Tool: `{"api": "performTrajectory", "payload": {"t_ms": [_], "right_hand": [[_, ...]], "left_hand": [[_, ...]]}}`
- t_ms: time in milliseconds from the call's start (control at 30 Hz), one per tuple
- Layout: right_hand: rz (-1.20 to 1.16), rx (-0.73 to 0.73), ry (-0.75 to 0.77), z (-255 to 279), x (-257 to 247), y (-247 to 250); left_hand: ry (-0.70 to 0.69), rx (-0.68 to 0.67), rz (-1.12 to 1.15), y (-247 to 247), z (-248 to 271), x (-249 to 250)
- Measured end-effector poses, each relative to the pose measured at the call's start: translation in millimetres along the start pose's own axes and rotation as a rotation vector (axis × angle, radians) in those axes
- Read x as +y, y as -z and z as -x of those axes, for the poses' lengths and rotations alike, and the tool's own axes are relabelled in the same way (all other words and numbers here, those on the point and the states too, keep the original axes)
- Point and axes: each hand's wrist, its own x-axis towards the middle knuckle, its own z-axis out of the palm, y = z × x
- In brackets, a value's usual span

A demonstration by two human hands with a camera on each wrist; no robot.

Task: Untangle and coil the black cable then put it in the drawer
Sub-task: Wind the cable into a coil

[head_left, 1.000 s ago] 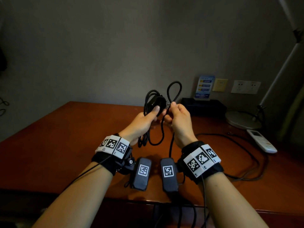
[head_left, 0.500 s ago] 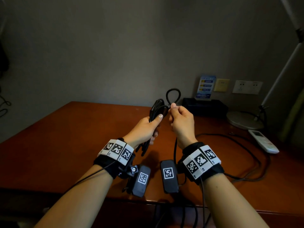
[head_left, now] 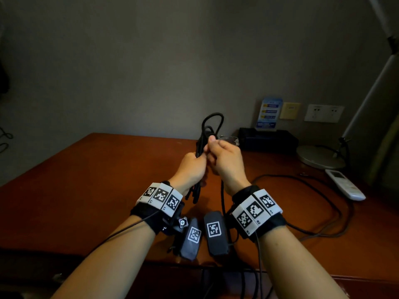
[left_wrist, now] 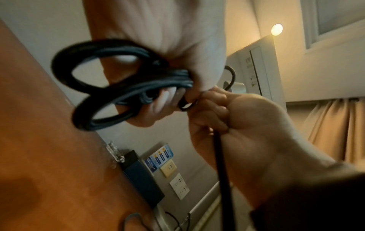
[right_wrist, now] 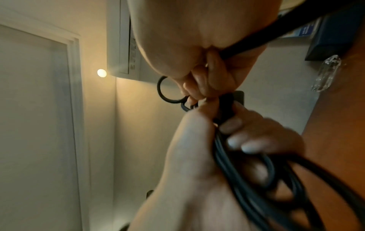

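Observation:
I hold the black cable (head_left: pixel 212 124) up above the desk (head_left: pixel 86 190) with both hands. My left hand (head_left: pixel 194 166) grips the bundle of several coiled loops (left_wrist: pixel 102 81), fingers curled round it. My right hand (head_left: pixel 224 158) touches the left and pinches a small loop of the cable (right_wrist: pixel 168 92) at the top of the bundle. A loose strand (head_left: pixel 222 195) hangs from the right hand (left_wrist: pixel 241 118) towards the desk's front edge. In the right wrist view the coil (right_wrist: pixel 247 171) runs through the left hand (right_wrist: pixel 197 156). No drawer is plainly in view.
At the back of the desk stand a black box (head_left: pixel 267 139), a small glass piece (head_left: pixel 230 140) and a card stand (head_left: pixel 268 112). A lamp base (head_left: pixel 319 157) and a white remote (head_left: pixel 345 187) lie at the right, with another dark cord (head_left: pixel 319 186) looping near them.
The hands have come together until they touch. The left hand's fingers have closed round the bundle, which has turned edge-on. The loop above the hands has shrunk and moved left.

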Motion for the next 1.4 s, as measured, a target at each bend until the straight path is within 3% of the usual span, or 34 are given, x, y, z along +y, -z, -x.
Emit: {"api": "performTrajectory", "payload": {"t_ms": [100,200,367,667,867,1033,1133,1233,1400], "right_hand": [[-0.023,-0.083,-0.045,4,-7,0],[-0.045,-0.113,-0.09,4,-12,5],[0.036,-0.202,-0.136,7,-9,0],[0.14,-0.411,-0.215,12,-5,0],[0.03,-0.643,-0.223,19,12,13],[0.005,-0.771,-0.289,26,32,25],[0.06,-0.763,-0.312,28,41,30],[0.155,-0.693,-0.318,26,46,31],[0.283,-0.42,-0.334,18,47,29]], "left_hand": [[0.023,0.029,0.136,2,-3,3],[0.027,-0.033,0.211,11,-7,3],[-0.113,-0.093,0.079,14,1,8],[0.018,0.039,0.174,20,-14,6],[0.064,0.028,0.706,34,-18,23],[0.023,0.061,0.977,58,-21,42],[0.06,-0.058,1.055,77,-18,50],[0.122,-0.148,0.953,86,-11,51],[0.291,-0.32,0.673,78,0,45]]}}
